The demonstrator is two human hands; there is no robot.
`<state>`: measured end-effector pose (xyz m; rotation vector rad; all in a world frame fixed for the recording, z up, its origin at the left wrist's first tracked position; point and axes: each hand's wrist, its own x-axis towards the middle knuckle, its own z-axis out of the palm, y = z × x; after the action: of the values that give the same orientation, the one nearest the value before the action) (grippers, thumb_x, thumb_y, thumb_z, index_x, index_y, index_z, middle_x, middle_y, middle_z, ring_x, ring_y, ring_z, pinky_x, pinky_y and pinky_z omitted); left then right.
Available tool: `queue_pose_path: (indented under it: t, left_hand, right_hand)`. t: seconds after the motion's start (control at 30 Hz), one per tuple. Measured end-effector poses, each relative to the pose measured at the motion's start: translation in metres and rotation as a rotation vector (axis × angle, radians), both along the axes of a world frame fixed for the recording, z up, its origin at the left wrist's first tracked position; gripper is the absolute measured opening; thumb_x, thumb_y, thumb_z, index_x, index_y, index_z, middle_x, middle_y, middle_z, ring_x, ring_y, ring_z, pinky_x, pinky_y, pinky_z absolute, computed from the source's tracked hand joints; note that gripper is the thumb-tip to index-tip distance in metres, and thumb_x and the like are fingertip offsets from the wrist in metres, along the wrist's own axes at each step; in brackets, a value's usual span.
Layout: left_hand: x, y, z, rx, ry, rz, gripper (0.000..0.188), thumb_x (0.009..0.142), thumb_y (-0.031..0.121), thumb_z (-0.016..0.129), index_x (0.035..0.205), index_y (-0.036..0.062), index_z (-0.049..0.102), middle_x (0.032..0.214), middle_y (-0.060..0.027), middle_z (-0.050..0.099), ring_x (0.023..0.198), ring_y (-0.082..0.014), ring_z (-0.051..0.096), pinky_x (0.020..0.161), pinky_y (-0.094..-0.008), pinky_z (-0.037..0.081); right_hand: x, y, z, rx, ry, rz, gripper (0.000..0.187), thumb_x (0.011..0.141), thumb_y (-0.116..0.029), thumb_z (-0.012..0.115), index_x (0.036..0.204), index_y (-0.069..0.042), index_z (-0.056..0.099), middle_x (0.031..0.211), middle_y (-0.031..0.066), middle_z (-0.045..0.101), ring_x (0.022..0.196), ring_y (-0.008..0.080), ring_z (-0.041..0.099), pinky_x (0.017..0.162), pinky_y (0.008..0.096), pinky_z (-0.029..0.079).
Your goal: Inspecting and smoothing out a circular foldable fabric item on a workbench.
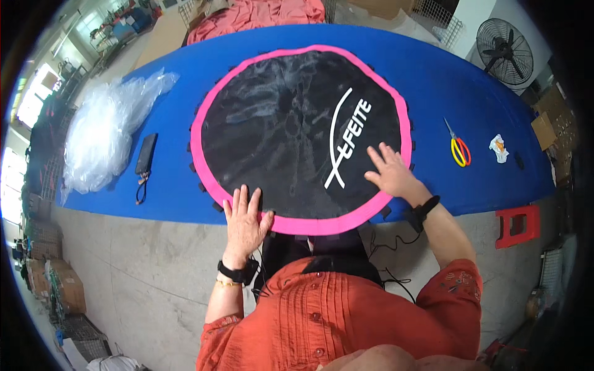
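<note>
A round black mat with a wide pink rim lies spread out on a blue-covered table. White printing runs across its right half, and small dark tabs stick out around its edge. My left hand rests with fingers stretched on the near left part of the pink rim, its fingertips reaching onto the black. Over the right side of the mat, my right hand is spread, fingers apart, at the printing and the rim. Neither hand holds anything. Both wrists carry black bands.
Clear plastic bags lie heaped at the left, beside a dark pouch with a strap. Scissors with yellow and red handles and a crumpled white wrapper lie at the right. A red stool and a black fan stand beyond the table.
</note>
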<state>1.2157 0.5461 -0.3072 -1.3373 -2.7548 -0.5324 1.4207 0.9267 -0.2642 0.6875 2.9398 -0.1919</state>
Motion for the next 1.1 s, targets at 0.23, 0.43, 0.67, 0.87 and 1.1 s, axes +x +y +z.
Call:
queue_pose_path:
  t: [0.23,0.43,0.67,0.87,1.1]
  left_hand:
    - [-0.012,0.0,-0.002,0.008,0.006,-0.026,0.065,0.098,0.045,0.061,0.153,0.0132,0.047,0.161,-0.0236,0.037,0.151,-0.0418,0.031,0.123,-0.0609,0.019]
    - [-0.037,-0.003,-0.001,0.006,0.092,-0.029,0.057,0.101,0.042,0.058,0.152,0.0182,0.049,0.159,-0.0166,0.042,0.149,-0.0393,0.036,0.123,-0.0573,0.023]
    - [-0.064,-0.005,-0.001,0.01,0.084,-0.021,0.054,0.102,0.042,0.056,0.151,0.0197,0.05,0.159,-0.014,0.044,0.149,-0.038,0.035,0.123,-0.0552,0.023]
    - [-0.062,0.0,0.001,0.026,0.09,-0.002,0.052,0.101,0.04,0.059,0.148,0.0196,0.054,0.157,-0.0135,0.047,0.148,-0.0375,0.038,0.123,-0.0549,0.024]
    - [-0.057,0.002,0.004,0.022,0.1,0.01,0.052,0.098,0.035,0.062,0.147,0.0184,0.055,0.155,-0.0129,0.049,0.146,-0.0361,0.041,0.123,-0.0531,0.025]
  right_hand:
    - [0.041,-0.024,-0.019,0.12,0.168,0.048,0.069,0.104,-0.04,0.055,0.16,-0.008,0.031,0.16,0.0296,0.032,0.15,0.0465,0.03,0.123,0.0587,0.022]
    - [0.053,-0.052,-0.013,0.052,0.158,0.077,0.068,0.104,-0.038,0.055,0.16,-0.009,0.031,0.163,0.0283,0.025,0.153,0.0451,0.022,0.123,0.0611,0.015]
    - [0.056,-0.073,-0.002,0.02,0.162,0.173,0.066,0.101,-0.04,0.057,0.157,-0.011,0.039,0.162,0.0273,0.03,0.151,0.0459,0.027,0.122,0.0649,0.015]
    - [0.054,-0.073,-0.007,0.065,0.209,0.168,0.065,0.099,-0.045,0.056,0.153,-0.011,0.045,0.159,0.0238,0.037,0.147,0.0429,0.033,0.121,0.0644,0.018]
    - [0.058,-0.074,-0.012,0.086,0.274,0.171,0.064,0.101,-0.052,0.05,0.151,-0.013,0.049,0.158,0.0207,0.039,0.147,0.0408,0.036,0.12,0.0648,0.018]
